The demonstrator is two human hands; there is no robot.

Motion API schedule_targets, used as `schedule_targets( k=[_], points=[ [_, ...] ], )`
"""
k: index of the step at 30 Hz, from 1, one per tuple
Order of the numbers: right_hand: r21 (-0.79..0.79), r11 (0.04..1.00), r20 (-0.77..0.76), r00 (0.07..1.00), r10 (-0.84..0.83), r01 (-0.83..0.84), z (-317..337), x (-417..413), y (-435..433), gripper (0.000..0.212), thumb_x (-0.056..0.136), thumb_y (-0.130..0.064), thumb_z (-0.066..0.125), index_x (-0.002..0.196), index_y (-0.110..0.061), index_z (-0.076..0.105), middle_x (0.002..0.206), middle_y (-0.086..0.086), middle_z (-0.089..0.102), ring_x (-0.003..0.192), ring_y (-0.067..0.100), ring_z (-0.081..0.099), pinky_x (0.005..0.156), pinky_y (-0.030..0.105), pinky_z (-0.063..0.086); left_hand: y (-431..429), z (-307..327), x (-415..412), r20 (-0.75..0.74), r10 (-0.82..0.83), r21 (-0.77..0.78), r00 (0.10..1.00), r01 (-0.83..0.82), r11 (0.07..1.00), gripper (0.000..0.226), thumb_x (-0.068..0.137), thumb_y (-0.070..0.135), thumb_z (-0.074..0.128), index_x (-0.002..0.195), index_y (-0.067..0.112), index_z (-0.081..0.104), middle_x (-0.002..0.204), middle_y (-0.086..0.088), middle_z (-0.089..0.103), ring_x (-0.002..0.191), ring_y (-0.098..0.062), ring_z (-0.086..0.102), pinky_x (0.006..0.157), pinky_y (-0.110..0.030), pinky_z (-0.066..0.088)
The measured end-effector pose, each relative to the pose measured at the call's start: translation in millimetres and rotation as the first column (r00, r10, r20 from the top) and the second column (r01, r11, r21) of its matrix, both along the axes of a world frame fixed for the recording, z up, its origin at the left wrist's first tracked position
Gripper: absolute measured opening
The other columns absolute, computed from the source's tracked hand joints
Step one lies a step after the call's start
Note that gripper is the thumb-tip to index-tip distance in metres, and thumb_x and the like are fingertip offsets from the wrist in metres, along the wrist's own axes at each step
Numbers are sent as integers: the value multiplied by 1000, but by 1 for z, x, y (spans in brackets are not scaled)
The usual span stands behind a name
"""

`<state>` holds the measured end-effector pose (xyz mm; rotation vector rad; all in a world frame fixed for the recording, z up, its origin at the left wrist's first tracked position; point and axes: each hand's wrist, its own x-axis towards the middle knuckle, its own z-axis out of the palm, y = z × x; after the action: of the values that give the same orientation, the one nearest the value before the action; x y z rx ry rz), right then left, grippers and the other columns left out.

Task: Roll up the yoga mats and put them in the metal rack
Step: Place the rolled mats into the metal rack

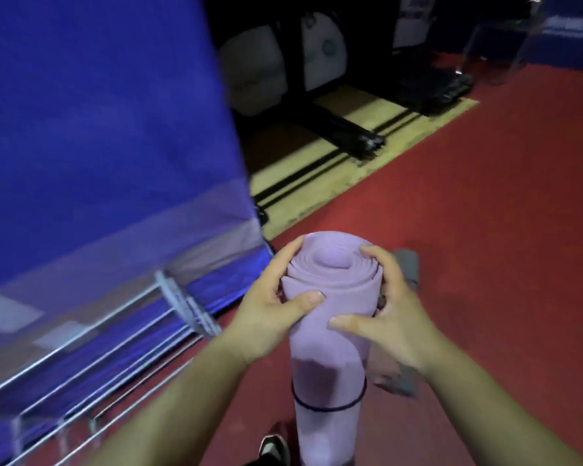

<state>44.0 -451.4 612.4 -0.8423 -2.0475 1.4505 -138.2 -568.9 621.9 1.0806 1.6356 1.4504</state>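
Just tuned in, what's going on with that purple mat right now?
A person holds a rolled yoga mat roughly upright over the red floor. The left hand and right hand grip it near its top end. A dark band circles the roll lower down. The metal rack stands to the left, and the mat is not in it yet.

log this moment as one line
purple yoga mat: rolled, banded, upright | left hand: grips top | right hand: grips top | metal rack: left, mat not in
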Motion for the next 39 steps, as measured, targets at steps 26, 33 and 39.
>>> schedule_targets(
  k=[26,33,39],
  points=[
    [150,917,-252,882,398,-371,219,-349,-108,104,51,-35,98,132,-62,39,139,-33,51,125,2,57,102,40,53,-175,249,-274,-351,442,142,826,-419,897,79,77,47,79,146,49,40,150,24,46,141,-1,41,118,-42,36],
    [172,886,-317,828,463,-430,229,-370,-104,102,49,-44,92,133,-60,37,138,-34,50,128,4,56,104,38,52,-178,266,-282,-435,451,150,779,-431,890,83,81,45,77,152,41,35,154,19,43,144,-7,38,118,-46,35],
    [169,880,-268,839,474,-444,204,-382,-110,108,47,-45,94,135,-63,35,141,-33,48,131,3,53,107,36,49,-187,243,-300,-407,399,77,822,-405,911,86,81,39,81,153,42,34,157,17,40,146,-10,37,118,-48,34]
  ],
)
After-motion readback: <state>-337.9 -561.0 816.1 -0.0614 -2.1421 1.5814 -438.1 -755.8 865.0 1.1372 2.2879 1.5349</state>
